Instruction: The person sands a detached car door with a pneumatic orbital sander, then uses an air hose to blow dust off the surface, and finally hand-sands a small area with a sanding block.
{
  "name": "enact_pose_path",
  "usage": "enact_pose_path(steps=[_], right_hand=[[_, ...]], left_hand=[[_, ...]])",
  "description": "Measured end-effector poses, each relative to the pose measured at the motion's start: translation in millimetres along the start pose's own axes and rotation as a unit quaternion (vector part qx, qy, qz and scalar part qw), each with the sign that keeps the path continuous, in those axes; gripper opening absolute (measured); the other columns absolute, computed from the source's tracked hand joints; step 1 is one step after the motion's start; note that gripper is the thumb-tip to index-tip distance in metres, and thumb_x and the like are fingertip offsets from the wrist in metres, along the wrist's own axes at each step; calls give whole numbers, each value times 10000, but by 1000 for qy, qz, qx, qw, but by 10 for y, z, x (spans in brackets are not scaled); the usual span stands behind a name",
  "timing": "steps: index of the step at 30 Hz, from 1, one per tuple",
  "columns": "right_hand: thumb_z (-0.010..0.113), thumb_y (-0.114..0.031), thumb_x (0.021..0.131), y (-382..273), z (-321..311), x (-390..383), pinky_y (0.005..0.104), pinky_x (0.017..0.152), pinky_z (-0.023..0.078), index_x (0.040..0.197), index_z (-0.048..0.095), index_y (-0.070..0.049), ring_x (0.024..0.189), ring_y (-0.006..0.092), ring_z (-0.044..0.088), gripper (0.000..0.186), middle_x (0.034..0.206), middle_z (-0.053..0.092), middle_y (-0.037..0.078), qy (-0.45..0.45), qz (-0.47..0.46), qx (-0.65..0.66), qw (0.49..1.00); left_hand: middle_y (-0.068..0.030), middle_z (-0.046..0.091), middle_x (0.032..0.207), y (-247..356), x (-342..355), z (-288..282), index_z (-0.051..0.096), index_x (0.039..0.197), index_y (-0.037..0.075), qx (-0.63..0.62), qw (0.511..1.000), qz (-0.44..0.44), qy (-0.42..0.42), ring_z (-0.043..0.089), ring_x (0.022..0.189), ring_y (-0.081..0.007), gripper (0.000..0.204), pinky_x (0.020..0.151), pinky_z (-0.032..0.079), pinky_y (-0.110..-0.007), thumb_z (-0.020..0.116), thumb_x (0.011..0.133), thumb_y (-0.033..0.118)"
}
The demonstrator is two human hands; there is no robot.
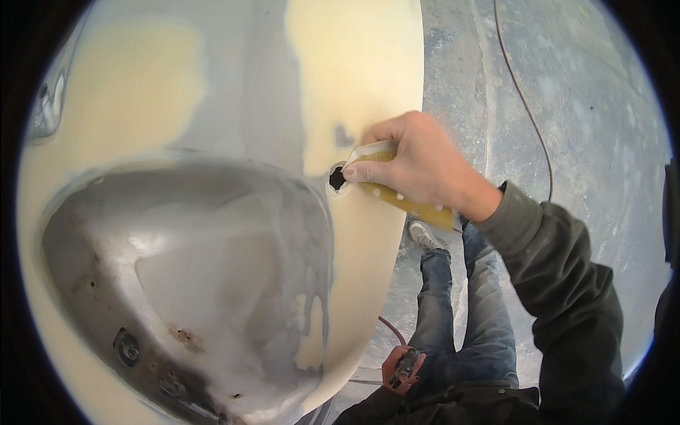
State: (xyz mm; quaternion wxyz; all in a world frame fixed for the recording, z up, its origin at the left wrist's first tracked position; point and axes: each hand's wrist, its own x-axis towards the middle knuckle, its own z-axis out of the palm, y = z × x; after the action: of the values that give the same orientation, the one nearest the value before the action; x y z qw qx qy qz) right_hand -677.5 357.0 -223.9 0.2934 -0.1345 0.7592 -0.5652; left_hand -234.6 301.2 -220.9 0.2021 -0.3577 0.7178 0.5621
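Pinched in my right hand [425,159] is a folded strip of yellow sandpaper [404,200] with punched holes. Its folded end is at the rim of a small round hole [337,179] in a curved car body panel [368,78], and my thumb is beside that rim. Low in front of my body, my left hand [394,368] is closed around a dark metallic tool [406,366], which looks like an air blow gun. A reddish hose [392,329] runs near this tool. The tool's far side is hidden.
Left of the hole lies a deep bare-metal recess [212,234] with a round fitting [127,347] and small holes. Cream filler [142,78] and grey patches cover the panel. A thin cable [524,92] crosses the concrete floor [588,142]; my shoe [423,234] stands near the panel's edge.
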Motion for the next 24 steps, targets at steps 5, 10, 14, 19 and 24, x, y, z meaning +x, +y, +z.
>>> enact_pose_path(steps=[5, 10, 14, 19, 24], right_hand=[[807, -238, 815, 135, 121, -101, 343, 638, 534, 911, 775, -3, 659, 206, 699, 256, 787, 753, 126, -24, 74, 133, 988], [797, -234, 826, 54, 170, -138, 341, 600, 523, 884, 769, -46, 616, 233, 668, 198, 773, 731, 87, 183, -69, -40, 980], [773, -243, 857, 111, 226, -254, 343, 568, 510, 842, 752, -72, 600, 243, 646, 173, 730, 693, 51, 210, -164, -40, 963], [757, -196, 800, 53, 309, -112, 367, 564, 510, 796, 741, -84, 613, 260, 651, 113, 722, 678, 46, 186, -196, -111, 956], [763, -171, 821, -50, 256, -184, 311, 568, 521, 816, 739, 3, 576, 188, 656, 176, 666, 689, 72, 96, -8, -6, 995]], left_hand=[[-47, 632, 849, 18, 27, 26, 615, 923, 45, -17, 1000, -9, -4, 600, 759, -137, 208, 735, 489, -294, 810, 869, 90], [-47, 628, 825, 80, -18, 0, 616, 904, 48, -12, 1000, 0, 6, 603, 756, -137, 209, 729, 494, -302, 815, 868, 100], [-56, 631, 827, 63, -18, -75, 612, 891, 44, -6, 1000, 12, 2, 611, 758, -151, 206, 727, 496, -307, 809, 873, 104], [-69, 635, 842, -12, -24, -173, 601, 878, 37, 1, 1000, 13, -4, 616, 767, -168, 212, 737, 496, -313, 801, 881, 109], [-75, 632, 840, 250, 13, 4, 602, 887, 32, -55, 998, -25, 1, 612, 761, -172, 208, 737, 494, -310, 798, 881, 102]])
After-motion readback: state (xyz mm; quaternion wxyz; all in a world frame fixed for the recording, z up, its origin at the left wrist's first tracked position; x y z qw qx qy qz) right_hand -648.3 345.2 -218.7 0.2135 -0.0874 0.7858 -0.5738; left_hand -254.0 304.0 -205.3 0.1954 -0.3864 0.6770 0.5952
